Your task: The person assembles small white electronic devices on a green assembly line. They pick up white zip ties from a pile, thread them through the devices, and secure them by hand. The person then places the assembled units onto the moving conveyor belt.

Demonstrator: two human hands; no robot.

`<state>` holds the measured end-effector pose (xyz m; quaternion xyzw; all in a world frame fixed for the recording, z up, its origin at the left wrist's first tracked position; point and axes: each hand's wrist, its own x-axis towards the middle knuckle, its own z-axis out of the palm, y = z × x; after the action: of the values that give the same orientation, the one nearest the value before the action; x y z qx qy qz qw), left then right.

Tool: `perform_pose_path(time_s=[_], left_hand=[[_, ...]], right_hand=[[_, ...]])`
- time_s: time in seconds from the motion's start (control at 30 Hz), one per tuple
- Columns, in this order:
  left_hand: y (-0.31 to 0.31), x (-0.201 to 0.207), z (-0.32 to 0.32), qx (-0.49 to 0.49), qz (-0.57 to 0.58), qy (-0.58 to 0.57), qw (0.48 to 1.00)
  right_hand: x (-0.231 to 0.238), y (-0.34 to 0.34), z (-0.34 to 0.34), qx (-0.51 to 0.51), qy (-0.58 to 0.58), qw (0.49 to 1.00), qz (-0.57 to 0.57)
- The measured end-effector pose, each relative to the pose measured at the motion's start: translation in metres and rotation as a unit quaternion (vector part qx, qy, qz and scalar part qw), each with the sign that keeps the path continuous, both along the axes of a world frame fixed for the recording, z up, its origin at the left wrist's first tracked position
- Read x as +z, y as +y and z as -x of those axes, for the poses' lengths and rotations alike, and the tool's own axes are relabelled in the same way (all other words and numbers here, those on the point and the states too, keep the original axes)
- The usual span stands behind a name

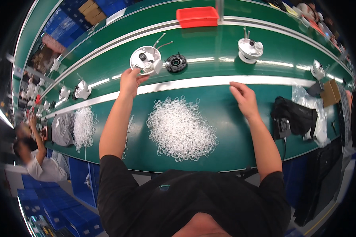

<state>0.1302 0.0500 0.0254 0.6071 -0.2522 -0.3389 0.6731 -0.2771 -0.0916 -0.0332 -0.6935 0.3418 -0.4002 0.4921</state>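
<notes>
My left hand (131,82) reaches over the white rail and pinches the lower rim of a white round housing (136,61). The housing is tilted so its inside shows, with a black round part, a white fitting and loose wires sticking up. Just right of it lies a black ring-shaped part (176,63) on the green belt. My right hand (244,98) hovers above the bench at the right, fingers stretched and apart, holding nothing. Between my forearms spreads a heap of small clear-white plastic loops (182,129).
Another white housing (250,50) stands on the belt to the right, and a red tray (197,17) sits beyond. A black bag (294,114) and clear plastic wrap (322,122) lie right on the bench. A co-worker (41,158) works at the far left.
</notes>
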Motion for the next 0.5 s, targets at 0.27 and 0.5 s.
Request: perform_pose_path(time_s=[0.27, 0.5], left_hand=[[-0.016, 0.001, 0.174, -0.247, -0.088, 0.03, 0.965], [-0.032, -0.021, 0.238, -0.323, -0.149, 0.021, 0.934]], right_hand=[[0.043, 0.014, -0.027, 0.061, -0.068, 0.994, -0.054], [0.037, -0.002, 0.014, -0.019, -0.002, 0.994, 0.109]])
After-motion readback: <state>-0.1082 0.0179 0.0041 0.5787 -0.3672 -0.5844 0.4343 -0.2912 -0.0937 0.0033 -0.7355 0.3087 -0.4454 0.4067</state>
